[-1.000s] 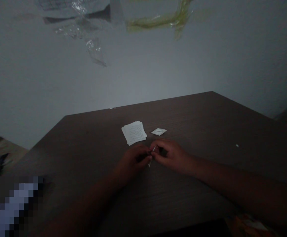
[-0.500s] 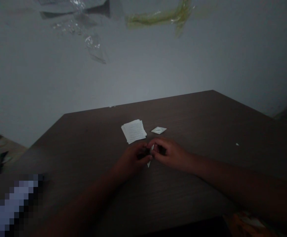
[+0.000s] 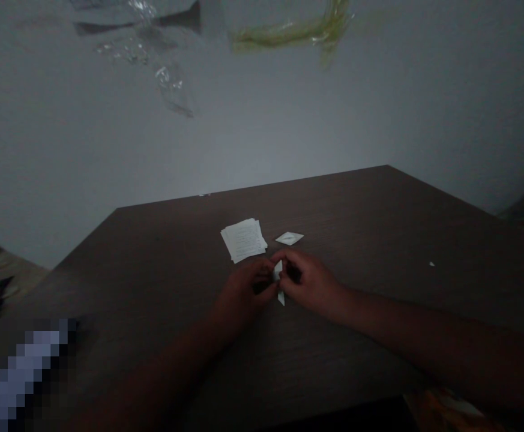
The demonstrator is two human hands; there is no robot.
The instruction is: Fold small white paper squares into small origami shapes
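Observation:
A small folded piece of paper (image 3: pixel 281 297) is pinched between my two hands, its white points showing above and below the fingertips. My left hand (image 3: pixel 246 291) grips it from the left, fingers closed. From the right, my right hand (image 3: pixel 309 279) holds the same piece between thumb and fingers. Just beyond my left hand lies a stack of square printed paper sheets (image 3: pixel 246 240), slightly fanned. To the right of the stack rests a diamond-shaped folded paper (image 3: pixel 289 239) with a crease or slit along its middle.
The dark wooden table (image 3: pixel 356 216) meets a pale wall (image 3: pixel 289 120) that carries strips of clear and yellow tape (image 3: pixel 284 36). A tiny white scrap (image 3: pixel 431 264) lies at the right. A pixelated, bright object (image 3: pixel 23 372) sits at the lower left.
The folded paper has turned in my fingers, from slanting to nearly upright, and more of its white surface shows. Both hands keep about the same place; the stack and diamond-shaped paper stay put.

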